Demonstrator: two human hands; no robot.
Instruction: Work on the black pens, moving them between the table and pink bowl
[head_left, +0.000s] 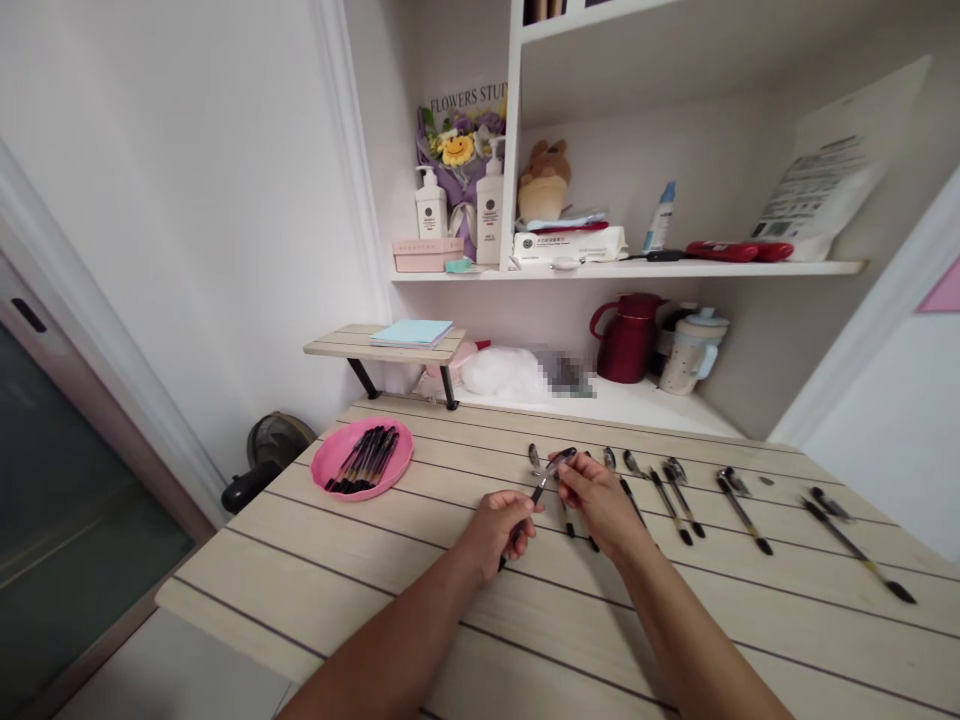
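Observation:
My left hand (499,525) is closed around the barrel of a black pen (529,505), just above the wooden table (315,570). My right hand (596,495) pinches the pen's cap (561,460) at the upper end of that pen. Both hands meet near the table's middle. To the right, several uncapped black pens (679,500) lie in a row with their caps (675,468) beside them. A pink plate (330,462) with several capped black pens (366,458) stands to the left of my hands.
A small wooden riser (341,347) with a blue notepad (412,332) stands at the back left. Behind the table are a red kettle (628,338), a pale cup (690,352) and shelves with bottles. The table's left edge drops to the floor by a dark fan (266,455).

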